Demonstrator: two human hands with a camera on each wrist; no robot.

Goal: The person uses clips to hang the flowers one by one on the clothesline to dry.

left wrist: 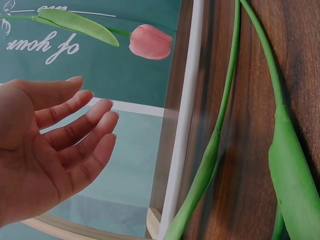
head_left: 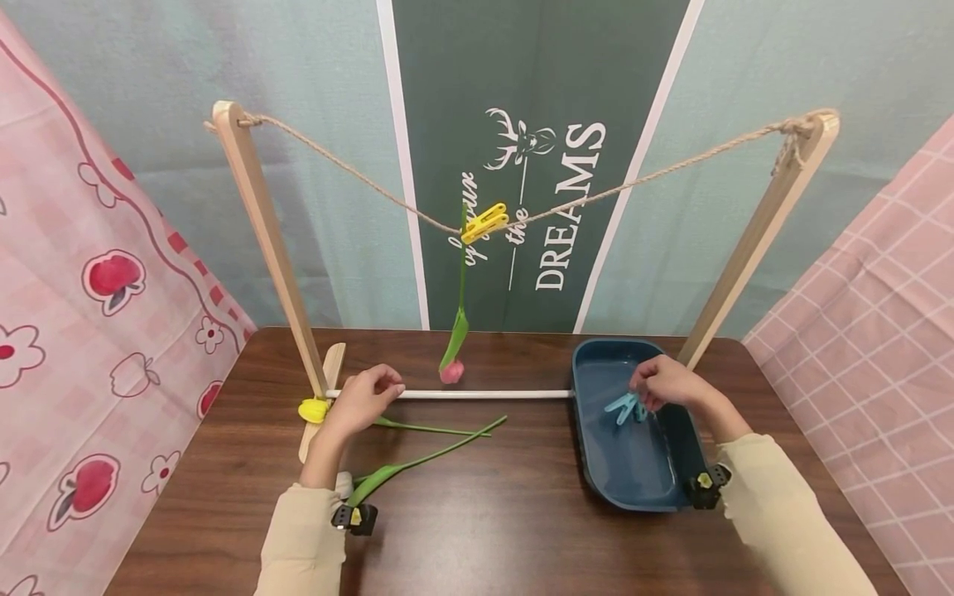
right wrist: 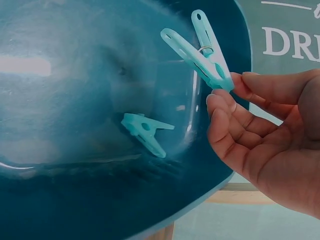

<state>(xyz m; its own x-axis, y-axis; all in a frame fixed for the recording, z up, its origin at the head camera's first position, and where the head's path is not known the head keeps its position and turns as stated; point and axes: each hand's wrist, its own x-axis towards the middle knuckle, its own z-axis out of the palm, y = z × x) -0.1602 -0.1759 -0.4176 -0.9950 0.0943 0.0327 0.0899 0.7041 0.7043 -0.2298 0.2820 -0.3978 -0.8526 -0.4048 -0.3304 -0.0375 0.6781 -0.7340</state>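
Over the blue basin (head_left: 589,447), my right hand (head_left: 671,383) pinches a light blue clothespin (right wrist: 215,62) by its jaw end, between thumb and fingertips. A second light blue clothespin (right wrist: 145,132) lies on the basin floor. My left hand (head_left: 365,400) is held near the white crossbar (head_left: 484,395), fingers loosely bent with nothing in them. Beyond it a pink tulip (head_left: 451,369) hangs head down from the rope (head_left: 343,172), its stem held by a yellow clothespin (head_left: 484,223). On the table by my left arm lie a yellow tulip (head_left: 313,410) and another tulip stem (head_left: 440,453), its flower mostly hidden by my wrist.
Two wooden posts, left (head_left: 268,240) and right (head_left: 760,240), carry the sagging rope. A wooden foot (head_left: 334,364) supports the left post. The brown table (head_left: 477,530) ends at a curtain (head_left: 343,281) behind the frame.
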